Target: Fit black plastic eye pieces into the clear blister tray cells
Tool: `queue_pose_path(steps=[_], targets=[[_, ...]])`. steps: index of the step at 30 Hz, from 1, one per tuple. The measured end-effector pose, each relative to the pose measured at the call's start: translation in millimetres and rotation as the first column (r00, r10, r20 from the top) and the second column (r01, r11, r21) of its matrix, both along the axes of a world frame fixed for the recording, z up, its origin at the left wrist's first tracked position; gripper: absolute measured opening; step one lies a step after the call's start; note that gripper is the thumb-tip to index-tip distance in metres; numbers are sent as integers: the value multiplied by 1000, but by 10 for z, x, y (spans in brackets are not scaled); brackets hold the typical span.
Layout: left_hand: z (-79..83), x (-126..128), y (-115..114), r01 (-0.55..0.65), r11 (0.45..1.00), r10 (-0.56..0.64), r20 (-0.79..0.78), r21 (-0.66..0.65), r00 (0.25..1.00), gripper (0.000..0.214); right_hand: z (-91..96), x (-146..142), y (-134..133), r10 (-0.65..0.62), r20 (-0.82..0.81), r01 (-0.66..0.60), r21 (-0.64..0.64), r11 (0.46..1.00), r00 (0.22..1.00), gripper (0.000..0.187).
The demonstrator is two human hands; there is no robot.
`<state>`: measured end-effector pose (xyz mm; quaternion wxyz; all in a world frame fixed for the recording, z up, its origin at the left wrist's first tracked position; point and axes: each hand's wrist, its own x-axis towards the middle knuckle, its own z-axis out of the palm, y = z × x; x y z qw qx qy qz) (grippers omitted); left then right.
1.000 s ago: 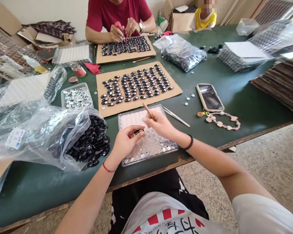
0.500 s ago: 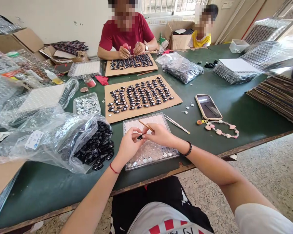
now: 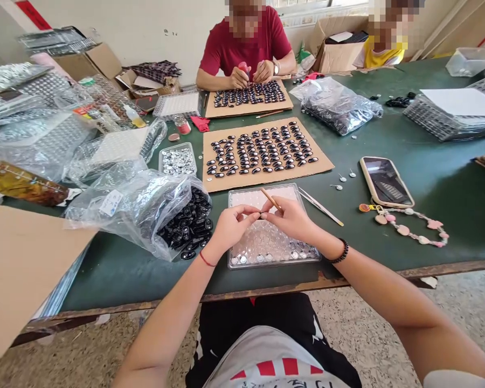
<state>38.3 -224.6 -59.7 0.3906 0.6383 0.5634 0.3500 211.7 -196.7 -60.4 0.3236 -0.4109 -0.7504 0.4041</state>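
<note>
Small black piece (image 3: 261,215) sits mid-frame above the clear tray (image 3: 248,198), right where two sets of fingertips meet. The left hand (image 3: 233,225) has thumb and forefinger nearly closed on it; the right hand (image 3: 293,218), fingers curled, meets it from the other side with a wooden stick (image 3: 270,199) tucked in its grip. To my eye, this wants a light pinch by the edges, wrists steady, and the stick angled well clear of the other fingers. Just left of the tray, loose black pieces (image 3: 186,229) spill from a plastic bag (image 3: 117,196) onto the tabletop (image 3: 145,275). I can't tell which face is up, since fingertips cover most of it; the stick's lower end is hidden too, and the cardboard sheet (image 3: 28,269) at lower left is cut off by the frame.
</note>
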Motion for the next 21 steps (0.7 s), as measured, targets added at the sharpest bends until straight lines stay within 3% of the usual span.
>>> queue_pose_path(steps=[5,8,11,14,16,21], targets=[[111,-172,184,-105,992,99,80,67,992,29,46,25,-29,-62,-56,60,-29,998,997,12],[255,-463,562,-194,950,222,-93,245,971,28,84,45,-54,-60,-83,56,-44,997,995,11],[332,-806,1104,-184,907,343,-415,378,843,23,112,56,-88,-18,-98,14,-49,999,995,9],[290,-1064,1612,-141,915,361,-609,379,706,19,120,61,-115,6,-94,-10,-36,999,996,9],[213,-1151,1857,-136,932,340,-675,337,655,20,122,62,-123,9,-90,-11,-25,1000,996,9],[7,-1150,2138,-128,946,313,-743,297,591,21,147,63,-117,4,-101,-2,12,1000,995,8]])
